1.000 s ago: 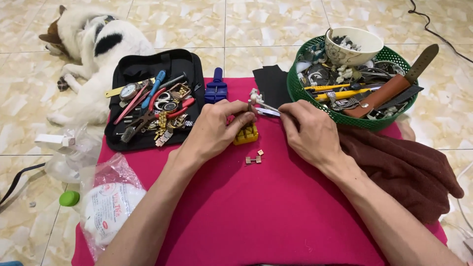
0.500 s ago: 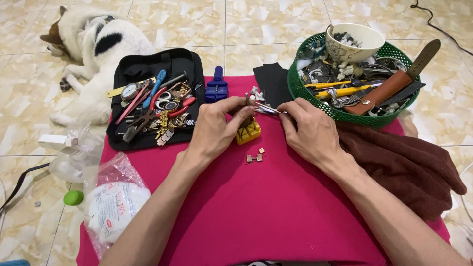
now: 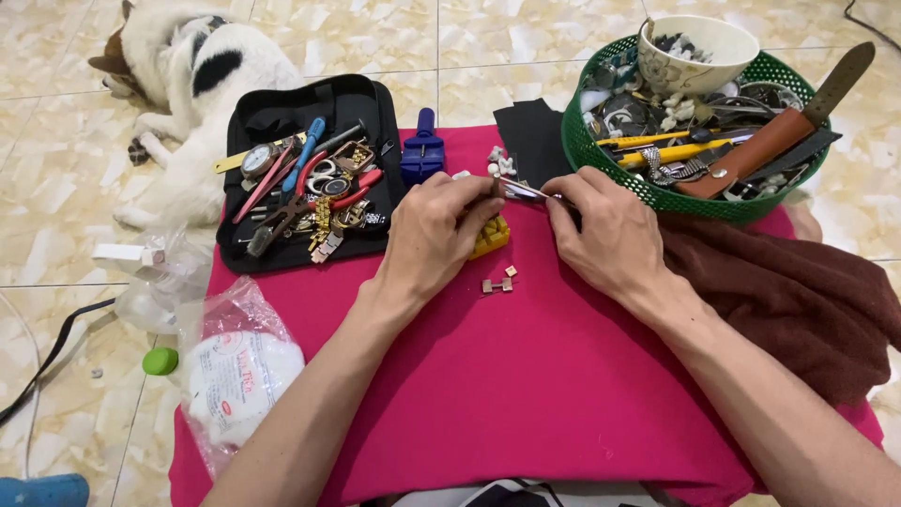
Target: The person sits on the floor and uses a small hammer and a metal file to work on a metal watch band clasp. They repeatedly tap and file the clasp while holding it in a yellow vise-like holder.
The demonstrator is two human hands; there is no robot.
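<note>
Cloth, magenta, covered the low work surface on a tiled floor; a brown towel lay bunched at its right edge. Dog, white with dark patches, lay far left on the tiles. Basket, green mesh, stood far right, holding a leather strap, yellow-handled tools and a patterned bowl. Tool case, black, open, sat far left on the cloth with pliers, screwdrivers and watch parts. Bag, clear plastic with white contents, lay near left. Holder block, blue, stood far centre, a yellow block just under the hands.

Left hand had its fingers pinched narrowly on a small metal watch-band piece; right hand gripped a thin metal tool, its tip meeting that piece. Loose band links lay near, just below the hands.

Judged step: working a pin or link on the band. Next move would call for steady, fine pressure along the tool's axis, the piece held firm.
</note>
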